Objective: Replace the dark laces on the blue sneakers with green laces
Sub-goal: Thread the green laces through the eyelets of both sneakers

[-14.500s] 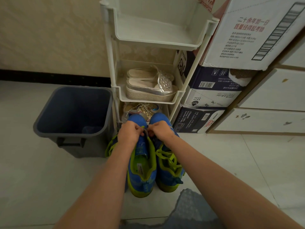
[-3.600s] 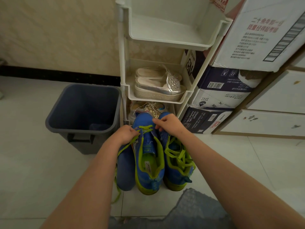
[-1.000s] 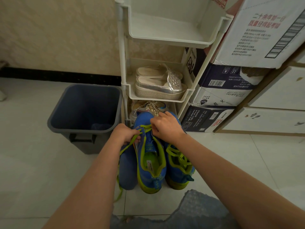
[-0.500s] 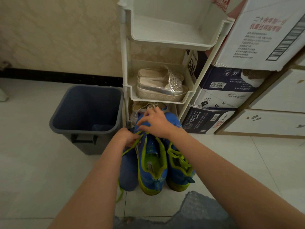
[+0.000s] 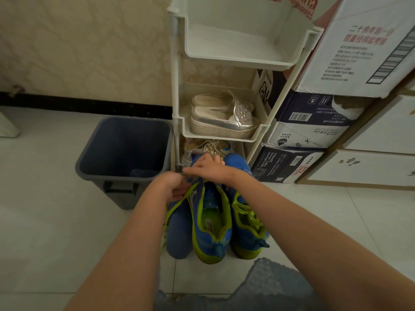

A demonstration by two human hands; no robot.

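Observation:
Two blue sneakers with lime-green trim stand side by side on the tiled floor, toes toward the rack. The left sneaker (image 5: 210, 223) has an open throat with a green lace (image 5: 179, 202) running from its front eyelets down its left side. The right sneaker (image 5: 246, 223) is laced in green. My left hand (image 5: 173, 185) grips the green lace at the left sneaker's front. My right hand (image 5: 207, 169) reaches across the toe and pinches the lace end beside my left hand. No dark lace is visible.
A dark grey bin (image 5: 125, 151) stands just left of the sneakers. A white plastic rack (image 5: 224, 133) behind them holds silver platform shoes (image 5: 222, 118) and a glittery shoe (image 5: 208, 147) below. Stacked cardboard boxes (image 5: 314, 122) sit to the right. A blue insole-like piece (image 5: 178, 232) lies left of the sneakers.
My right hand has moved left across the toe of the left sneaker to meet my left hand. The left hand still holds the green lace; the sneakers have not shifted.

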